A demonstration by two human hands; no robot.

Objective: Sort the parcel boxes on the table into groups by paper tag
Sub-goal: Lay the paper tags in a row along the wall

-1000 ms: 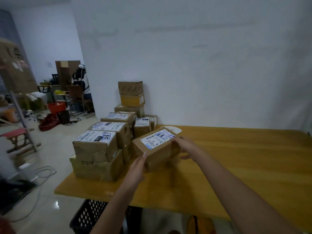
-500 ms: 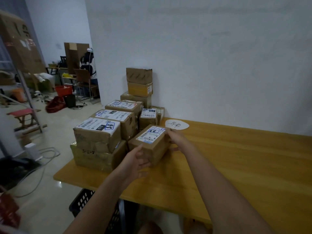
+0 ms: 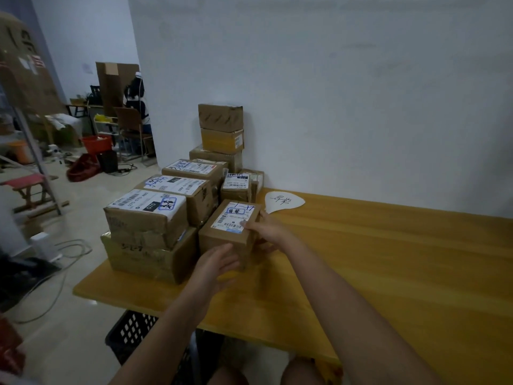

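Two forearms, bare along the whole length in view above the table (image 3: 388, 273). The left forearm (image 3: 166, 323) looks slimmer in frame than the right forearm (image 3: 347, 287), which looms broad by the table's near edge. The left hand (image 3: 215, 263) and right hand (image 3: 266, 232) are likewise bare, the left's fingers softened by blur. Below the table's near edge show two bare knees (image 3: 302, 370), dim in shadow.
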